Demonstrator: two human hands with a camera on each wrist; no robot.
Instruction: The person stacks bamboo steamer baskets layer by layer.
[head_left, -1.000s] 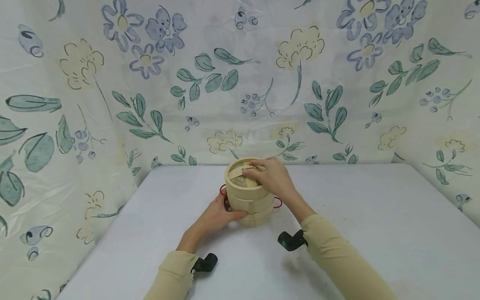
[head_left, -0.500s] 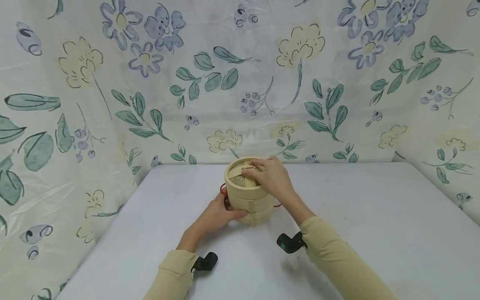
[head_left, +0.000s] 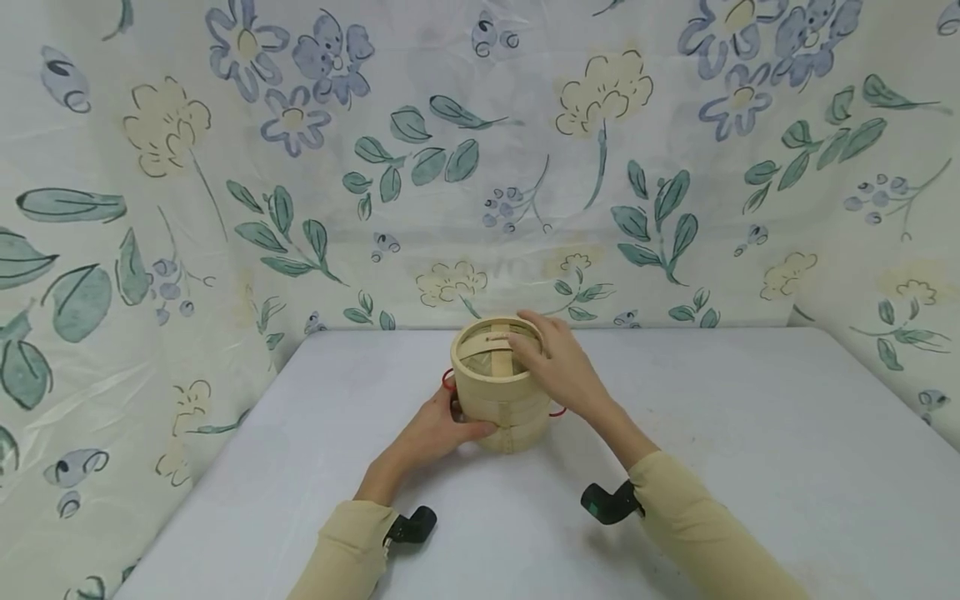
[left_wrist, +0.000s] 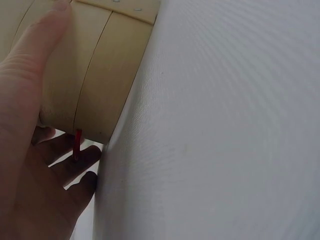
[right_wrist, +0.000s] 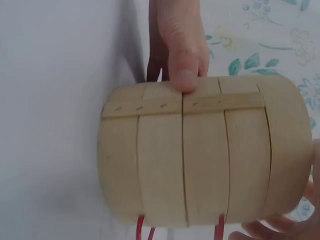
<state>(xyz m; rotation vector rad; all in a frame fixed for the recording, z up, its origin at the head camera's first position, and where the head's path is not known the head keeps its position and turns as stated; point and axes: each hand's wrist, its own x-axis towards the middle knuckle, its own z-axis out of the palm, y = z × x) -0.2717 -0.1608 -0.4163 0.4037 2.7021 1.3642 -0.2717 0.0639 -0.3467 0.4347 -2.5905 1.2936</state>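
A round bamboo steamer stands upright on the white table with its lid on top. My left hand holds its lower left side, thumb across the front seam and fingers behind, near a red loop. At the upper right, my right hand is at the lid's rim with fingers spread; its thumb reaches over the lid, beside the strap handle. The right wrist view shows the stacked tiers from the side, with only some right fingertips at the lower right.
The white table extends around the steamer on every side. Floral cloth hangs behind it and along both sides. A black wrist camera juts from the right sleeve, another camera from the left.
My right hand has let go of the lid's strap handle and shifted right toward the rim, its fingers spreading. The left hand and the steamer stay in place.
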